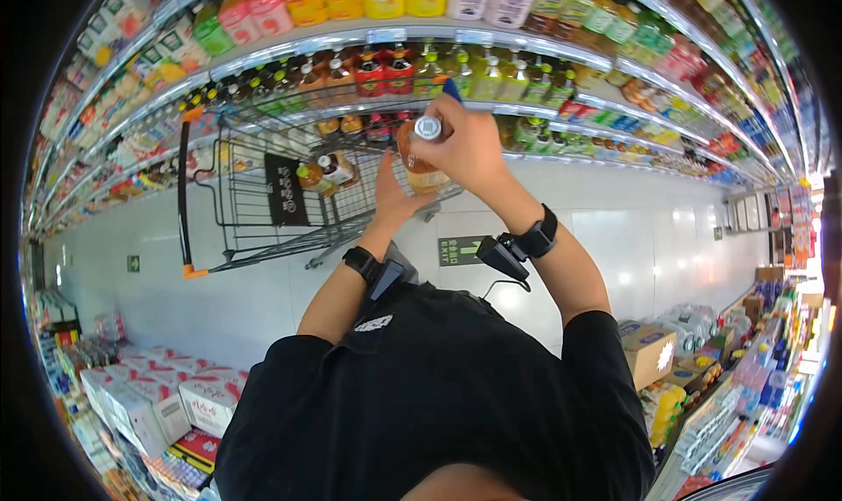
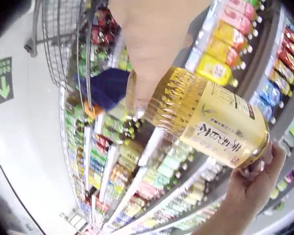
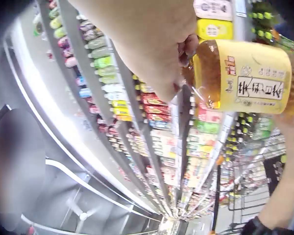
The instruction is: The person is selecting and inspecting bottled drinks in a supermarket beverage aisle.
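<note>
Amber bottle (image 2: 213,120) between fingers (image 1: 387,181), 1; cap (image 1: 427,128), 1.

Bottle (image 2: 176,100): clear glossy plastic, dimpled near the base
Bottle label (image 2: 225,128): smooth, faintly shiny; paper or film, cannot tell
Cap (image 1: 428,128): smooth plastic
Cart (image 1: 184,203): thin metal wire, plastic corners (image 1: 194,114)
Floor (image 1: 605,238): smooth, glossy tile
Shirt (image 1: 438,396): plain matt cloth
Box (image 1: 647,354): matt cardboard

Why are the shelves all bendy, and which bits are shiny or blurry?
Head view: shelves curve as if through a round lens, corners go black, and the pale floor shines with glare; left wrist view: the bottle looks clearer than the fuzzy far shelves; right wrist view: a big dark shape is too blurry to name.
</note>
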Demonstrator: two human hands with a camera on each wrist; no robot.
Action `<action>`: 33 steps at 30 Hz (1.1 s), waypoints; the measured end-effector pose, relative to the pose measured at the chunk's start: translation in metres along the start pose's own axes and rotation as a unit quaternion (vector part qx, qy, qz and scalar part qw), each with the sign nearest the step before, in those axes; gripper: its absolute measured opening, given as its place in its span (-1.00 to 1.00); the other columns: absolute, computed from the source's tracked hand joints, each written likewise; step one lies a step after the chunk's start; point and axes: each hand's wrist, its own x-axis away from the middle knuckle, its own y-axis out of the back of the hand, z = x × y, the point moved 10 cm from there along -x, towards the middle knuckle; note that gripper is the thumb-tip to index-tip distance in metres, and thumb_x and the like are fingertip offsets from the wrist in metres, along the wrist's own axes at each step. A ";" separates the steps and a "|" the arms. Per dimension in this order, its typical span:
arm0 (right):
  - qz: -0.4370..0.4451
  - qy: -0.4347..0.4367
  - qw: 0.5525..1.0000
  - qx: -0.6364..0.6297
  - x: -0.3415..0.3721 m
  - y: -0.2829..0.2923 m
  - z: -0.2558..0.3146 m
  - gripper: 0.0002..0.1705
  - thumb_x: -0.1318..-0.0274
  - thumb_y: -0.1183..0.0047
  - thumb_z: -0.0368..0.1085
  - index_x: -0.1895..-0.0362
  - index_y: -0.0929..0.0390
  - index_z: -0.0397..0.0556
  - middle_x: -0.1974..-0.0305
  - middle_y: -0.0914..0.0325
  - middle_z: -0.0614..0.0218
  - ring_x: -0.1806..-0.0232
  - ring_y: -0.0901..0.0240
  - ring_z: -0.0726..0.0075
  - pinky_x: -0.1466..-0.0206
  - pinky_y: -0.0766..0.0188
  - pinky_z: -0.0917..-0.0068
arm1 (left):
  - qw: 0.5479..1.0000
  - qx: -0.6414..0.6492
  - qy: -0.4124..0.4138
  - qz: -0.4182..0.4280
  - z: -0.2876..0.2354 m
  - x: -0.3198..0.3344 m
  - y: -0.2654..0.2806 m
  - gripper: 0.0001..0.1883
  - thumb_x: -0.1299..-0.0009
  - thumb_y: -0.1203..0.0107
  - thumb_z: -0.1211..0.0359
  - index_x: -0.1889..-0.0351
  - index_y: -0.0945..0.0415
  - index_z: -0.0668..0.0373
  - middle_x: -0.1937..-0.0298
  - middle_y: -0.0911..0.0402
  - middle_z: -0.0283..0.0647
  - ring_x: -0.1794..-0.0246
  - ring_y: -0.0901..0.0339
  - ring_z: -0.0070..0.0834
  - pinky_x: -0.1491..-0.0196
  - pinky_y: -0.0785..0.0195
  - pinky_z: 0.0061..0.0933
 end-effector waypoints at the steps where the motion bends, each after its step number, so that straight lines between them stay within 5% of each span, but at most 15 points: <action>1: -0.013 0.001 1.000 0.019 0.001 0.023 0.011 -0.69 0.29 -0.23 -0.21 0.45 -0.42 -0.05 0.73 -0.39 0.32 0.72 -0.34 0.43 0.60 -0.25 0.51 | 0.994 0.097 -0.030 0.047 -0.033 -0.006 -0.022 -0.02 0.13 -0.41 0.35 -0.27 -0.03 0.17 -0.13 -0.32 -0.12 -0.15 -0.31 -0.26 -0.15 -0.20 -0.22; 2: -0.019 0.000 1.000 0.024 0.003 0.045 0.017 -0.70 0.29 -0.22 -0.22 0.45 -0.41 -0.05 0.74 -0.38 0.32 0.73 -0.32 0.45 0.61 -0.23 0.52 | 0.975 0.191 -0.059 0.095 -0.063 -0.007 -0.044 -0.06 0.11 -0.39 0.41 -0.24 -0.06 0.17 -0.12 -0.34 -0.15 -0.14 -0.33 -0.31 -0.15 -0.22 -0.26; 3: -0.027 -0.002 0.999 0.028 0.007 0.066 0.021 -0.71 0.28 -0.22 -0.22 0.46 -0.40 -0.05 0.75 -0.37 0.33 0.74 -0.30 0.47 0.63 -0.21 0.53 | 0.937 0.321 0.012 0.137 -0.070 -0.004 -0.069 -0.16 0.09 -0.33 0.53 -0.19 -0.13 0.17 -0.10 -0.36 -0.24 -0.11 -0.36 -0.41 -0.12 -0.27 -0.37; 10: -0.125 -0.079 0.989 0.025 0.035 0.188 -0.006 -0.73 0.19 -0.22 -0.23 0.41 -0.46 -0.08 0.81 -0.30 0.45 0.76 -0.17 0.69 0.66 -0.08 0.64 | 0.962 0.207 -0.059 0.167 -0.154 -0.014 -0.114 -0.29 0.12 -0.40 0.46 -0.01 -0.26 0.20 0.03 -0.46 -0.28 0.02 -0.44 -0.48 -0.04 -0.33 -0.44; 13: -0.180 -0.093 0.979 -0.015 0.040 0.224 -0.031 -0.76 0.07 -0.18 -0.29 0.28 -0.50 -0.08 0.71 -0.35 0.51 0.68 -0.17 0.75 0.61 -0.09 0.69 | 0.941 0.276 -0.033 0.193 -0.170 -0.029 -0.133 -0.29 0.17 -0.44 0.41 0.03 -0.28 0.20 0.09 -0.50 -0.28 0.08 -0.48 -0.46 -0.02 -0.35 -0.43; 16: -0.321 -0.098 0.941 -0.052 0.056 0.260 -0.063 -0.71 0.15 -0.20 -0.29 0.28 -0.51 -0.11 0.69 -0.36 0.43 0.68 -0.19 0.58 0.59 -0.19 0.60 | 0.890 0.366 0.036 0.271 -0.195 -0.046 -0.155 -0.27 0.18 -0.37 0.46 -0.03 -0.30 0.23 0.05 -0.52 -0.22 0.03 -0.49 -0.40 -0.06 -0.34 -0.39; 18: -0.321 -0.123 0.939 -0.036 0.065 0.263 -0.089 -0.59 0.16 -0.20 -0.30 0.14 -0.46 -0.11 0.44 -0.42 0.36 0.53 -0.24 0.54 0.48 -0.21 0.56 | 0.841 0.438 0.035 0.315 -0.221 -0.063 -0.173 -0.27 0.16 -0.31 0.50 -0.07 -0.30 0.25 0.02 -0.52 -0.20 -0.01 -0.49 -0.39 -0.09 -0.33 -0.38; 22: -0.283 -0.089 0.954 -0.038 0.052 0.253 -0.118 -0.33 0.17 -0.24 -0.26 -0.09 -0.29 -0.13 0.17 -0.41 0.21 0.24 -0.36 0.34 0.22 -0.32 0.44 | 0.837 0.471 0.039 0.275 -0.257 -0.108 -0.194 -0.33 0.10 -0.24 0.53 -0.08 -0.33 0.28 0.02 -0.53 -0.19 0.00 -0.50 -0.40 -0.09 -0.32 -0.39; 27: -0.201 -0.133 0.962 -0.128 0.022 0.256 -0.160 -0.15 0.14 -0.25 -0.26 -0.23 -0.09 -0.19 -0.06 -0.33 0.04 -0.15 -0.28 0.11 -0.10 -0.29 0.24 | 0.963 0.248 -0.045 0.097 -0.279 -0.167 -0.186 -0.41 0.05 -0.36 0.38 0.05 -0.37 0.30 0.10 -0.54 -0.17 0.08 -0.51 -0.41 0.05 -0.38 -0.39; 30: -0.188 -0.087 0.962 -0.178 0.005 0.246 -0.165 -0.15 0.13 -0.24 -0.31 -0.24 -0.06 -0.22 -0.08 -0.30 0.03 -0.17 -0.25 0.14 -0.13 -0.28 0.23 | 0.988 0.104 -0.116 0.011 -0.287 -0.172 -0.182 -0.36 0.17 -0.40 0.33 0.09 -0.38 0.30 0.18 -0.51 -0.14 0.15 -0.50 -0.30 0.12 -0.38 -0.33; 33: -0.268 -0.099 0.924 -0.254 0.007 0.243 -0.176 -0.23 0.12 -0.19 -0.41 -0.20 -0.09 -0.22 -0.10 -0.26 0.08 -0.16 -0.25 0.18 -0.15 -0.27 0.25 | 0.972 -0.072 -0.219 -0.045 -0.322 -0.169 -0.178 -0.31 0.29 -0.39 0.30 0.13 -0.38 0.25 0.23 -0.37 -0.10 0.19 -0.39 -0.12 0.17 -0.32 -0.20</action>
